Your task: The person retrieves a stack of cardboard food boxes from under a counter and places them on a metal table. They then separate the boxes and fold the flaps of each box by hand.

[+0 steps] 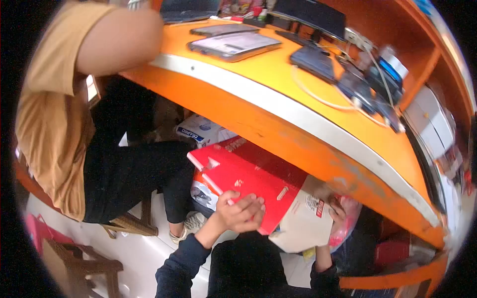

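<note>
Below the desk edge, a flat red board or folder (258,181) lies slanted, with its far side under the desk. My left hand (240,212) is at its near edge, fingers curled together; whether they grip it is not clear. To the right of the red piece is a cream-coloured sheet or bag (303,221) with a round print and a small red label. My right hand (338,208) is at its right side, fingers bent over the edge and the palm hidden behind it.
An orange desk (298,99) with a white edge holds tablets (233,43), cables and a monitor (315,17). A person in a tan shirt (54,149) sits at the left on a wooden stool (131,223). Packages (198,130) stand under the desk.
</note>
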### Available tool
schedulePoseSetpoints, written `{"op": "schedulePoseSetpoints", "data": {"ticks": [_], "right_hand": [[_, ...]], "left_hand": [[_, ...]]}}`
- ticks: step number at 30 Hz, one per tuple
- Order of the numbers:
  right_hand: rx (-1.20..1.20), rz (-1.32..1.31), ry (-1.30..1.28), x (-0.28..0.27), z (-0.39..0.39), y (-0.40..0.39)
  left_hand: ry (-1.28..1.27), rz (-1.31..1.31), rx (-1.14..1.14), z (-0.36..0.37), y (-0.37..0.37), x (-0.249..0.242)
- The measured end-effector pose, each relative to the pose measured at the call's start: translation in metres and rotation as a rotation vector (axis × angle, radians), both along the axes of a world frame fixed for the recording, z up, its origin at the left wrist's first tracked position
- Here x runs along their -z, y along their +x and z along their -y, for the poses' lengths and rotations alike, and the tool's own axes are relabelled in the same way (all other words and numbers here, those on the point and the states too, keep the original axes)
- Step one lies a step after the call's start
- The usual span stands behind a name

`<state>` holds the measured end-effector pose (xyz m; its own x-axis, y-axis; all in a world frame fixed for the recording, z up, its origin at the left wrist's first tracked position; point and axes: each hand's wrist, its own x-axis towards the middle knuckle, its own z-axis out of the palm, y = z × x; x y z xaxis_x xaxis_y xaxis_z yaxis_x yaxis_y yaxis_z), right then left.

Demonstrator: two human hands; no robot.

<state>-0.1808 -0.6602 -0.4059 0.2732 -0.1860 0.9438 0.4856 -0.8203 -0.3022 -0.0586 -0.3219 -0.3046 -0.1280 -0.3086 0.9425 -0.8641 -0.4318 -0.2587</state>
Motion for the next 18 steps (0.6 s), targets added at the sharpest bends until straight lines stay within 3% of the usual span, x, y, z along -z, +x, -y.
{"op": "schedulePoseSetpoints", "data": {"ticks": [3,4,5,6,8,9,10,11,13,17,18], "right_hand": [[0.021,0.242,-0.004,-0.042,-0.042,-0.058],[0.181,0.280,-0.076,-0.064,-0.052,-0.080],[0.234,0.283,-0.082,-0.070,-0.050,-0.100],[0.286,0.279,-0.090,-0.075,-0.044,-0.122],[0.503,0.141,-0.203,-0.102,-0.039,-0.173],[0.659,-0.004,-0.306,-0.132,-0.038,-0.198],[0.455,0.013,-0.211,-0.158,-0.047,-0.207],[0.506,-0.070,-0.322,-0.197,-0.057,-0.220],[0.471,-0.124,-0.309,-0.232,-0.064,-0.234],[0.429,-0.330,-0.358,-0.252,-0.058,-0.258],[0.436,-0.368,-0.358,-0.252,-0.055,-0.261]], "left_hand": [[0.044,-0.016,0.086,-0.013,-0.059,-0.034],[0.096,-0.003,0.103,-0.018,-0.076,-0.047],[0.090,-0.160,0.150,-0.021,-0.094,-0.055],[0.087,-0.324,0.192,-0.021,-0.108,-0.064],[0.008,-0.236,0.221,-0.012,-0.135,-0.095],[0.012,-0.358,0.287,-0.005,-0.145,-0.102],[0.075,-0.440,0.330,-0.002,-0.152,-0.109],[0.142,-0.512,0.370,0.003,-0.158,-0.114],[0.102,-0.744,0.428,0.015,-0.179,-0.101],[0.062,-1.338,0.684,0.038,-0.197,-0.067],[0.056,-1.377,0.743,0.043,-0.198,-0.060]]}}
